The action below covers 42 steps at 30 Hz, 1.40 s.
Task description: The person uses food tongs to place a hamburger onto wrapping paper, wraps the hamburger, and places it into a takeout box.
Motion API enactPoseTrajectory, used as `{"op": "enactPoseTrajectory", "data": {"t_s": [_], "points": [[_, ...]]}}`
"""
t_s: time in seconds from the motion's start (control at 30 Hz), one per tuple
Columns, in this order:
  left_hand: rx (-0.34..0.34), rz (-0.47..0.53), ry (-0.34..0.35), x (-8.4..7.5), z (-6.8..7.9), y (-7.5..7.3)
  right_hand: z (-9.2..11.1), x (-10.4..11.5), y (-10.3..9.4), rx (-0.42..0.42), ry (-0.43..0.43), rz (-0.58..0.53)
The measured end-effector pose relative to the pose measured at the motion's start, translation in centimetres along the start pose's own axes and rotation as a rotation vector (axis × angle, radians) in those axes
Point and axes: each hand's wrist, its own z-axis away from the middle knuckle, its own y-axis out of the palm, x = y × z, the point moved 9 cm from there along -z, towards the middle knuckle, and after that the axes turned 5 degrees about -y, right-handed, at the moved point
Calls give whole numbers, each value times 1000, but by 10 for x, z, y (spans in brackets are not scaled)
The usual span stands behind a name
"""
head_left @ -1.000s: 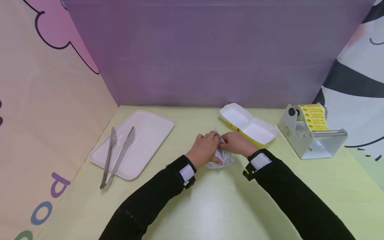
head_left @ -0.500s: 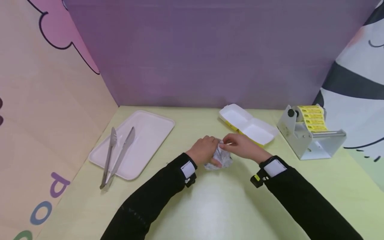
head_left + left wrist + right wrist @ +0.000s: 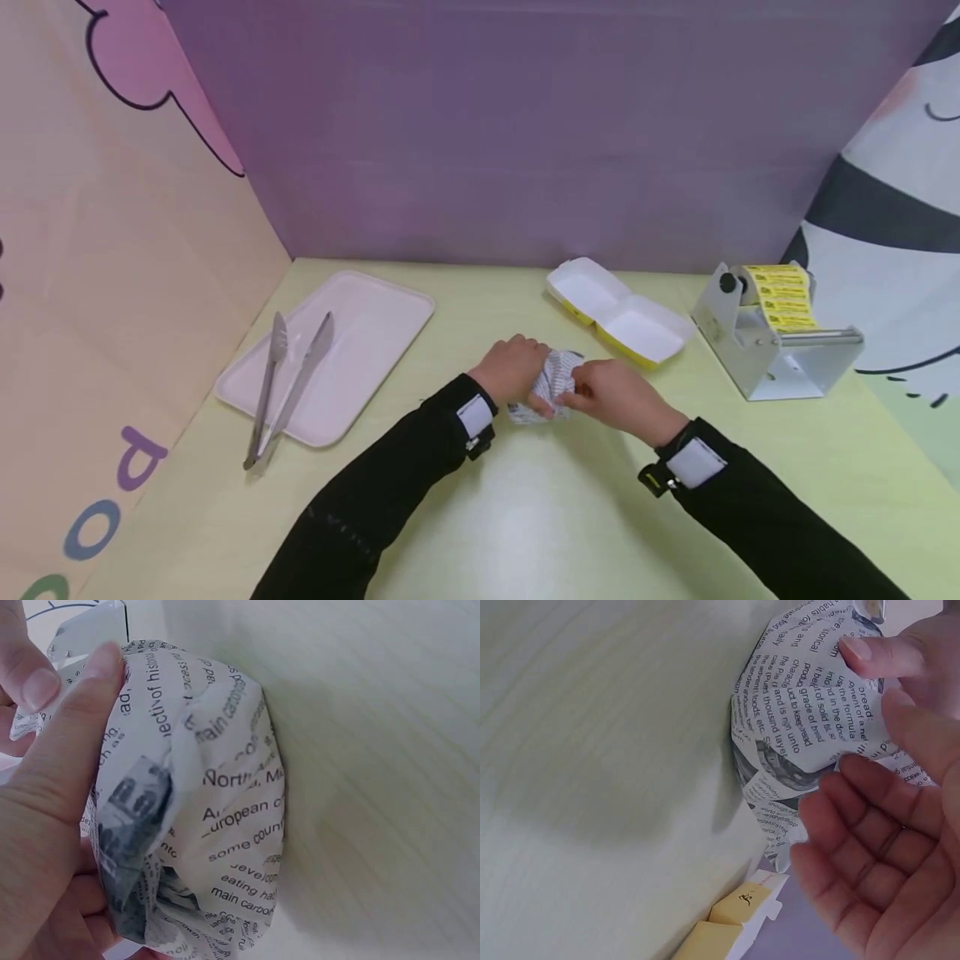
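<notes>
A rounded bundle wrapped in printed newsprint-style paper point(image 3: 556, 377) sits low over the middle of the table. My left hand point(image 3: 512, 370) grips it from the left, thumb on the near side. In the left wrist view the bundle point(image 3: 217, 795) is creased and folded, and its contents are hidden. On the right side, my right hand point(image 3: 621, 398) pinches a loose edge of the paper between thumb and forefinger. The right wrist view shows the other fingers point(image 3: 840, 885) of that hand curled below the bundle point(image 3: 802, 705).
Behind the hands lies an open white and yellow takeaway box point(image 3: 648, 327). A label dispenser point(image 3: 780, 333) with a yellow label roll stands at right. At left, metal tongs point(image 3: 266, 392) lie across a white tray point(image 3: 375, 333). A purple wall point(image 3: 480, 133) closes the back.
My right hand has come down and toward me along the bundle's right side, taking the paper at a lower place. The left hand keeps its grip, and the wrapping looks flatter on top.
</notes>
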Motion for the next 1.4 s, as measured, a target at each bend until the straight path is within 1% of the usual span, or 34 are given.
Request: {"op": "enactPoseTrajectory", "data": {"t_s": [0.1, 0.23, 0.37, 0.43, 0.6, 0.67, 0.73, 0.8, 0.9, 1.0, 1.03, 1.1, 1.13, 1.2, 1.3, 1.4], "points": [[2, 14, 7, 0, 1, 0, -1, -5, 4, 11, -3, -31], [17, 43, 11, 0, 2, -1, 1, -18, 11, 55, 26, -148], [37, 66, 9, -1, 1, -2, 3, -31, 17, 95, 74, -306], [45, 64, 5, -2, 1, -2, 5, -38, 20, 124, 105, -406], [60, 56, -8, -3, 1, 0, 17, -56, 32, 218, 221, -677], [63, 55, -10, -3, 0, 1, 21, -62, 36, 243, 253, -750], [64, 47, -10, -4, 0, 2, 23, -65, 39, 254, 275, -779], [59, 39, -8, -4, 0, 2, 22, -65, 40, 241, 286, -766], [54, 15, -3, -5, -1, 1, 16, -63, 36, 184, 312, -671], [53, 0, 1, -5, -1, 2, 7, -58, 31, 122, 310, -557], [53, 4, 3, -5, -1, 2, 5, -57, 29, 113, 309, -526], [53, 18, 1, -4, -1, 2, 3, -56, 27, 110, 303, -502], [53, 25, -2, -4, -1, 2, 2, -55, 26, 116, 299, -506], [53, 33, -5, -3, -1, 3, 3, -57, 29, 140, 313, -550], [53, 39, -13, -2, -2, 4, 6, -62, 35, 171, 328, -665], [56, 55, -16, -2, -2, 6, 12, -70, 45, 193, 360, -807]]}}
